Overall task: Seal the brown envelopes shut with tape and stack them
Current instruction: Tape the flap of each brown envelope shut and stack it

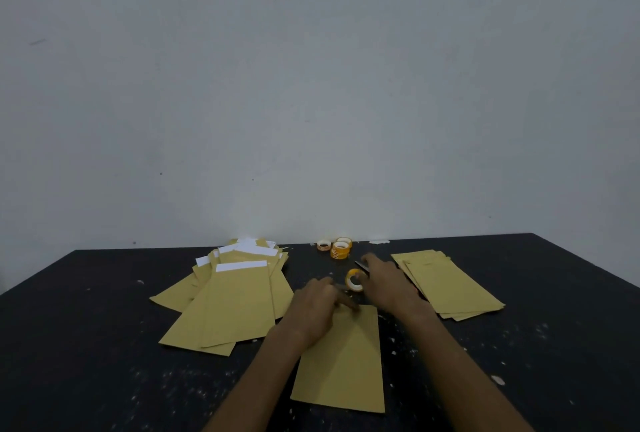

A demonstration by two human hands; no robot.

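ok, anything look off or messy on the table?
The left pile of envelopes is splayed, corners fanning out at different angles, white strips showing at their far ends. The right stack sits much squarer. White flecks and scraps are scattered over the black table. Nothing looks torn or spilled.

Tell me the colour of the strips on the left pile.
White; the strips show best in the head view.

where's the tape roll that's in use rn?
Head view, table centre: the tape roll is upright between the left hand and the right hand, touching the right one, just past the far edge of the middle envelope.
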